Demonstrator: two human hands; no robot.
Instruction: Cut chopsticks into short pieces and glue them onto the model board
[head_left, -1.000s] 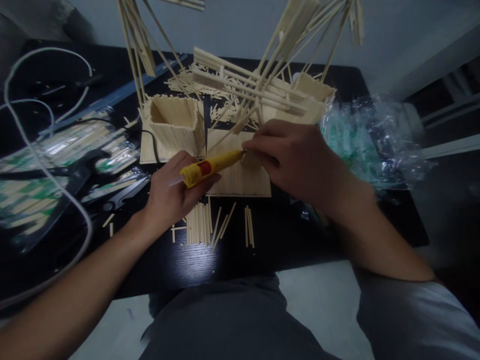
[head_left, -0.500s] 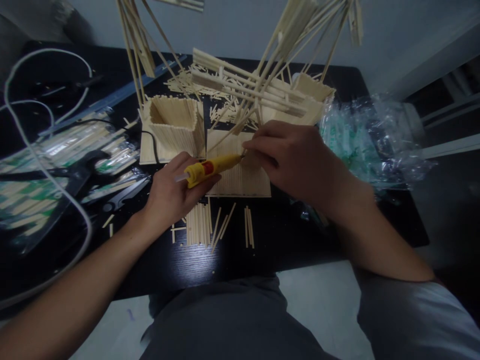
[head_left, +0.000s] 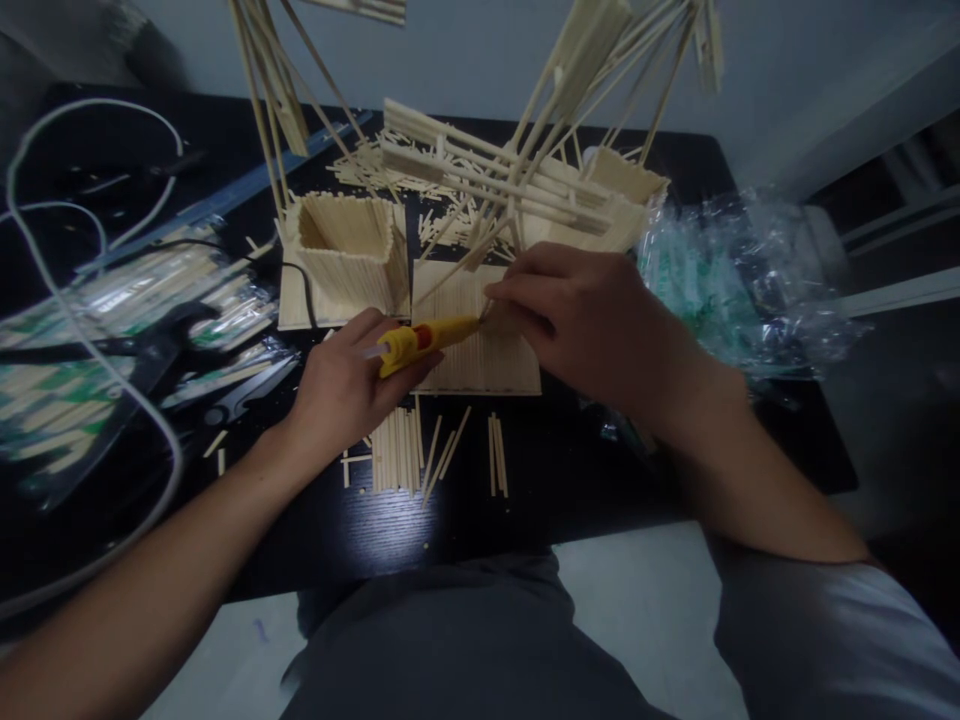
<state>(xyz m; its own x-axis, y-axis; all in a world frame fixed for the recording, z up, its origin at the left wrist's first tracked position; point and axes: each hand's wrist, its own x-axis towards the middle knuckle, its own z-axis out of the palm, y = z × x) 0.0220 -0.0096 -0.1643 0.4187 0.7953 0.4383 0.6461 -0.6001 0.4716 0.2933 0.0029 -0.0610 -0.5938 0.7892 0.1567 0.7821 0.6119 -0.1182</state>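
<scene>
My left hand [head_left: 341,380] is wrapped round a yellow hot glue gun [head_left: 442,333] with a clear glue stick at its rear. The nozzle points right, toward the fingertips of my right hand [head_left: 577,320]. Those fingers are pinched together just above a flat panel of wooden sticks [head_left: 472,360]; whatever is between them is too small to make out. Behind the panel stands a windmill-like stick model with crossed blades [head_left: 517,185]. Left of the panel sits an open-topped box of sticks [head_left: 349,270] on its own flat base.
Cut sticks [head_left: 397,450] lie in front of the panel, with more short pieces [head_left: 375,165] behind. At left are bagged sticks [head_left: 210,275], a white cable [head_left: 161,420], a black hammer-like tool [head_left: 161,350] and a ruler [head_left: 247,180]. Crumpled plastic bags [head_left: 720,280] lie at right.
The glue gun has rolled slightly in my left hand, and its nozzle has shifted a little down and left. My right hand has barely moved.
</scene>
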